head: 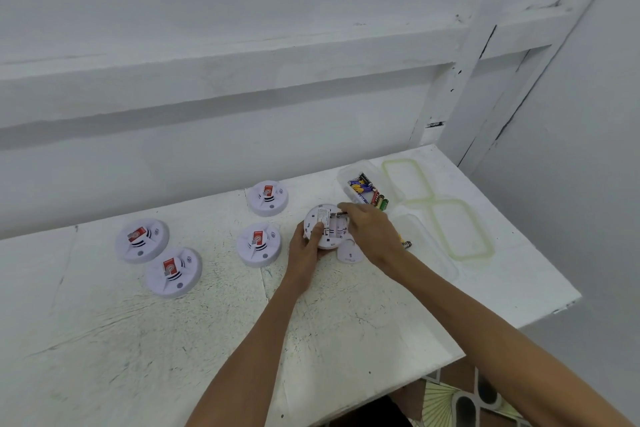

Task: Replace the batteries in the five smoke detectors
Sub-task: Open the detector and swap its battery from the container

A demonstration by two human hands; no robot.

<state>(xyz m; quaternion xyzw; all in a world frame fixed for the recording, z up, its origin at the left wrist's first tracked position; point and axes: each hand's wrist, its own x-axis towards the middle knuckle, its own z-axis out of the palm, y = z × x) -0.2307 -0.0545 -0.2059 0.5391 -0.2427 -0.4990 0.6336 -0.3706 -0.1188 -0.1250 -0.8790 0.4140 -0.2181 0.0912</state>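
A white smoke detector lies back-up on the table with its battery bay uncovered. My left hand grips its left rim. My right hand reaches over its right side, and the fingertips pinch a battery at the bay. Its white cover lies on the table just below my right wrist. Several more detectors, each with a red label, sit face-up: one at the back, one in the middle, and two at the left.
A clear tub with several batteries stands at the back right. A second clear tub lies near my right forearm, a loose battery beside it. Two green-rimmed lids lie further right. The table's right edge is close.
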